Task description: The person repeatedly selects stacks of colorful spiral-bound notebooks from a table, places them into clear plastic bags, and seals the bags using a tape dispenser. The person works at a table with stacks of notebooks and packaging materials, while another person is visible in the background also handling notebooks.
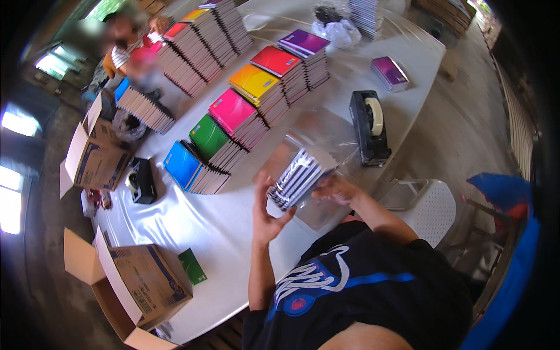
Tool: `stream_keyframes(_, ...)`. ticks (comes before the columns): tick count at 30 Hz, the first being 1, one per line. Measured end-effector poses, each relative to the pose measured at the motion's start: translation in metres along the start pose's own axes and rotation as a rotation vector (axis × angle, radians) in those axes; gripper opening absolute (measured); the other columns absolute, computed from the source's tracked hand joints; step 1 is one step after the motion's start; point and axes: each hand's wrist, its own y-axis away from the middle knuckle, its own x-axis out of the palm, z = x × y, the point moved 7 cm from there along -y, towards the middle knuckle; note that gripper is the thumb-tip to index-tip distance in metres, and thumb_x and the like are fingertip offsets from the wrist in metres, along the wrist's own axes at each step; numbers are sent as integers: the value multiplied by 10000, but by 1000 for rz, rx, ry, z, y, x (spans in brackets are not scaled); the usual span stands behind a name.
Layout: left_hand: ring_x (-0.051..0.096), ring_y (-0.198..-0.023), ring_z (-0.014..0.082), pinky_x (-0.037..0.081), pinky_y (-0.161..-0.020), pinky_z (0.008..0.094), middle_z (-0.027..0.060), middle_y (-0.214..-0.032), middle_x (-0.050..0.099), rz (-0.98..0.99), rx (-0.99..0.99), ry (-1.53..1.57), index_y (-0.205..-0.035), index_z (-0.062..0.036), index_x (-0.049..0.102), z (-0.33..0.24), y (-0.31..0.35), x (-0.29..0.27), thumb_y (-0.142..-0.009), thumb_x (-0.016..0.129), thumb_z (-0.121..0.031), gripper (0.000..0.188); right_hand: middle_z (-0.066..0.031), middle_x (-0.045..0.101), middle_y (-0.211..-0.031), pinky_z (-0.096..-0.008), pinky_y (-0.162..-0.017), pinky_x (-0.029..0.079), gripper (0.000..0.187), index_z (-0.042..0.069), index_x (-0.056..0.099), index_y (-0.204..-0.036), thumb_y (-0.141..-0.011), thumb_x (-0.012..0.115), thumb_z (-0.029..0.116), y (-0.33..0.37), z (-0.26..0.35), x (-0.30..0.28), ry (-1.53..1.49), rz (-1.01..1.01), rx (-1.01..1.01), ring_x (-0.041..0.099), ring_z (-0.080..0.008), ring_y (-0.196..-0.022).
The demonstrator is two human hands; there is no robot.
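the right hand [333,190] is blurred, the lower carton [143,279] cut off.

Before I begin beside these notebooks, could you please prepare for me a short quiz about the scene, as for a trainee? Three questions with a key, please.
1. What is between the person's left hand and right hand?
2. True or false: the nearer red stack stands between a yellow stack and a purple stack.
3. How many tape dispensers can be seen on the table? a) one b) two c) four

Key: 1. A bundle of notebooks. 2. True. 3. b
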Motion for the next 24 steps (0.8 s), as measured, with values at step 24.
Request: stream_keyframes(24, 500, -1054, 239, 383, -927, 354, -16, -1328, 509, 104, 123, -776, -1301, -158, 518, -20, 23, 29, -648, 718, -110, 685, -79, 460, -1351, -441, -1066, 303, 488, 144, 648, -1124, -652, 770, 139, -6, 74, 28, 1236, 571, -571, 394, -305, -1271)
